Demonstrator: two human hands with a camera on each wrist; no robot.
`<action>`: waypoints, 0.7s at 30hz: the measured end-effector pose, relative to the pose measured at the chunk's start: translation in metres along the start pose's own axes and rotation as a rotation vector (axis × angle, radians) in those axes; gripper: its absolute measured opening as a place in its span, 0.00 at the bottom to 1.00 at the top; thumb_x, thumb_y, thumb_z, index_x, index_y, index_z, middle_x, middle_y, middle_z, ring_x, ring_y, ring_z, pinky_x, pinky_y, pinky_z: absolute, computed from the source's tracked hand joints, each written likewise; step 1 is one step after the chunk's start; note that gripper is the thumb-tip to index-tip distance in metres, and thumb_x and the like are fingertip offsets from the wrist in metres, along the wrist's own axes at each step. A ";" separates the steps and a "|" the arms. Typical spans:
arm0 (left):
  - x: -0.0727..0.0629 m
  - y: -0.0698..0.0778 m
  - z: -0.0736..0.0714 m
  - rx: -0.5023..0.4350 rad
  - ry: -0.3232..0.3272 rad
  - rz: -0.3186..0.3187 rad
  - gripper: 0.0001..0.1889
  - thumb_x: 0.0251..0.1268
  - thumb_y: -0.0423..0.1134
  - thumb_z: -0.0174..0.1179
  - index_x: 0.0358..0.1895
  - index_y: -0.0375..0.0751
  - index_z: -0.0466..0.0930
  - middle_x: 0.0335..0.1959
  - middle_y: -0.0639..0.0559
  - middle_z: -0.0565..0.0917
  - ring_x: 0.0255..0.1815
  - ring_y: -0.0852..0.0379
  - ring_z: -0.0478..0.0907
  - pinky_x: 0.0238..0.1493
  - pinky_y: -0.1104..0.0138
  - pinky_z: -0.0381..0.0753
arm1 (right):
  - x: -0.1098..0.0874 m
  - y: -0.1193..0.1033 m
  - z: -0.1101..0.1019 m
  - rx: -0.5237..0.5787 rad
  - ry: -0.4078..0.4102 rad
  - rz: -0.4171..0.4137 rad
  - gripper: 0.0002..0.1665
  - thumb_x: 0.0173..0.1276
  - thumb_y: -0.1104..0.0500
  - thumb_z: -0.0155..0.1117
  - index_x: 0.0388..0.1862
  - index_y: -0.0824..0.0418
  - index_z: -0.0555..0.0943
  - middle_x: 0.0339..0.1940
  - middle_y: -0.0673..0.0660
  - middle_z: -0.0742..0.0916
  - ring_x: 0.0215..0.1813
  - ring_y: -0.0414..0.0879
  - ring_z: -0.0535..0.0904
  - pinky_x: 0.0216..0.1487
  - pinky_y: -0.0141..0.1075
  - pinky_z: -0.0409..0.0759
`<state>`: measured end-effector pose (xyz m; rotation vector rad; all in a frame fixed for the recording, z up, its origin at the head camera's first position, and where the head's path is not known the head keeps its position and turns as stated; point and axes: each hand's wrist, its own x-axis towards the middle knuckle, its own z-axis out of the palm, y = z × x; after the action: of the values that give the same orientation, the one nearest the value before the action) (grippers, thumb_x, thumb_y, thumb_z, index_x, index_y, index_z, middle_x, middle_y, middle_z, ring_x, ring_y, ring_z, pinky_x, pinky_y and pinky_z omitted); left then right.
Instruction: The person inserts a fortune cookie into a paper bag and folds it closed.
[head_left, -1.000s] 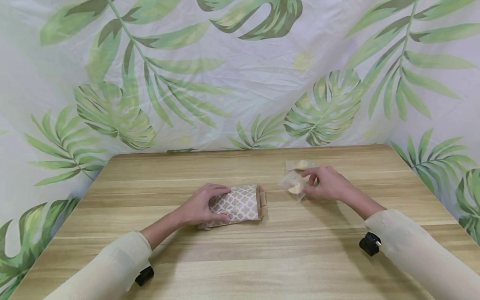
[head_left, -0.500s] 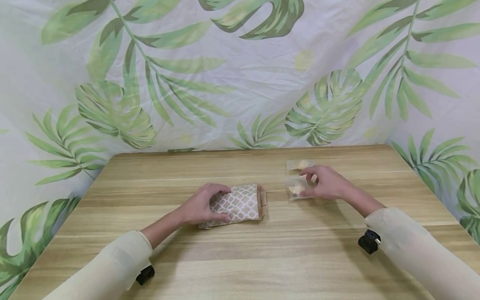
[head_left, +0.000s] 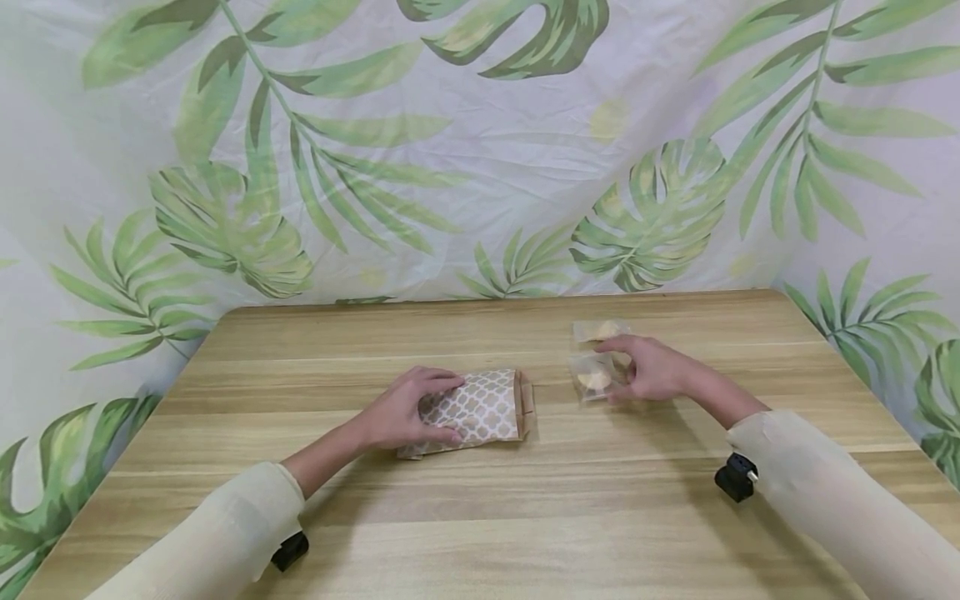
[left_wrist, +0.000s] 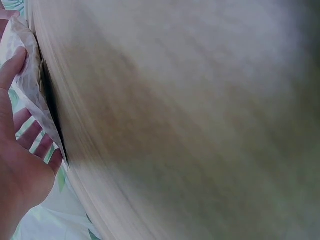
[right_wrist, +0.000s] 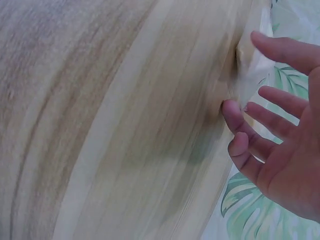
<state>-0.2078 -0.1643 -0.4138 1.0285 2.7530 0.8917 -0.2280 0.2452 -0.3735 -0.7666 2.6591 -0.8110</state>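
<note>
A brown paper bag [head_left: 480, 404] with a white lattice print lies flat at mid-table, its folded end pointing right. My left hand [head_left: 408, 408] holds its left part, thumb and fingers spread around it; the left wrist view shows the thumb on the bag [left_wrist: 31, 82]. To the right, a small clear packet [head_left: 592, 379] with a pale yellowish piece inside lies on the table. Beside it is my right hand [head_left: 652, 368], thumb and index finger apart at its right edge. Behind that packet lies a similar packet [head_left: 588, 331], partly covered by the index fingertip in the head view.
The wooden table [head_left: 480, 533] has rounded far corners. A leaf-printed cloth [head_left: 480, 167] hangs directly behind its far edge. Black devices are worn under both sleeves, a left one [head_left: 290, 552] and a right one [head_left: 737, 477].
The nearer packet has turned from a tilted position to nearly square, below the other packet. My right index finger has stretched out and parted from the thumb. My left hand and the bag stayed put.
</note>
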 end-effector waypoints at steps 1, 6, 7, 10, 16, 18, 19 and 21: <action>0.000 0.000 0.000 -0.002 0.002 0.000 0.44 0.51 0.59 0.78 0.70 0.40 0.78 0.70 0.42 0.77 0.71 0.41 0.71 0.71 0.39 0.67 | 0.000 0.000 0.000 0.002 -0.001 0.000 0.47 0.57 0.60 0.82 0.72 0.75 0.70 0.63 0.72 0.79 0.24 0.39 0.74 0.28 0.33 0.74; 0.000 0.000 0.000 -0.009 0.007 0.002 0.44 0.50 0.58 0.78 0.69 0.40 0.78 0.69 0.42 0.78 0.70 0.41 0.71 0.70 0.39 0.68 | -0.001 0.001 -0.001 0.027 0.007 0.007 0.52 0.51 0.61 0.85 0.70 0.78 0.70 0.62 0.75 0.78 0.27 0.42 0.77 0.30 0.33 0.77; 0.000 0.000 0.001 -0.009 0.007 0.002 0.43 0.50 0.58 0.78 0.69 0.40 0.78 0.69 0.42 0.78 0.70 0.41 0.71 0.70 0.39 0.68 | -0.001 0.001 -0.001 0.028 0.010 0.014 0.52 0.50 0.61 0.86 0.70 0.78 0.70 0.61 0.75 0.79 0.28 0.42 0.78 0.30 0.33 0.78; 0.000 0.000 0.000 -0.007 0.005 0.000 0.43 0.50 0.58 0.78 0.69 0.40 0.78 0.69 0.42 0.78 0.70 0.41 0.71 0.70 0.39 0.68 | -0.001 0.002 0.000 0.023 0.021 0.033 0.51 0.50 0.60 0.86 0.69 0.79 0.71 0.59 0.74 0.79 0.28 0.41 0.78 0.30 0.32 0.77; 0.000 0.000 0.000 -0.013 0.010 0.007 0.43 0.50 0.56 0.79 0.69 0.39 0.79 0.69 0.41 0.78 0.69 0.41 0.72 0.70 0.39 0.69 | -0.002 0.002 0.004 -0.008 0.053 0.030 0.49 0.49 0.58 0.87 0.64 0.80 0.75 0.52 0.68 0.81 0.31 0.43 0.76 0.32 0.33 0.76; 0.000 0.001 0.000 -0.016 0.012 0.012 0.42 0.50 0.55 0.79 0.68 0.39 0.79 0.69 0.41 0.78 0.69 0.41 0.72 0.69 0.39 0.70 | -0.002 0.002 0.005 -0.015 0.058 0.030 0.48 0.48 0.57 0.86 0.63 0.79 0.76 0.50 0.65 0.80 0.33 0.44 0.76 0.33 0.33 0.76; 0.000 0.001 0.000 -0.017 0.012 0.013 0.42 0.50 0.55 0.79 0.68 0.38 0.79 0.68 0.41 0.78 0.69 0.41 0.72 0.69 0.39 0.70 | -0.002 0.003 0.006 -0.020 0.062 0.027 0.47 0.47 0.57 0.86 0.63 0.79 0.76 0.49 0.64 0.80 0.34 0.44 0.75 0.34 0.33 0.76; 0.000 0.001 0.000 -0.015 0.012 0.014 0.42 0.50 0.55 0.79 0.68 0.38 0.79 0.68 0.41 0.78 0.69 0.41 0.72 0.69 0.39 0.70 | -0.002 0.004 0.008 -0.029 0.070 0.019 0.46 0.47 0.57 0.85 0.61 0.78 0.77 0.48 0.63 0.80 0.35 0.45 0.76 0.35 0.33 0.75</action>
<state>-0.2074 -0.1638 -0.4135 1.0448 2.7481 0.9224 -0.2248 0.2455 -0.3818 -0.7314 2.7416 -0.8103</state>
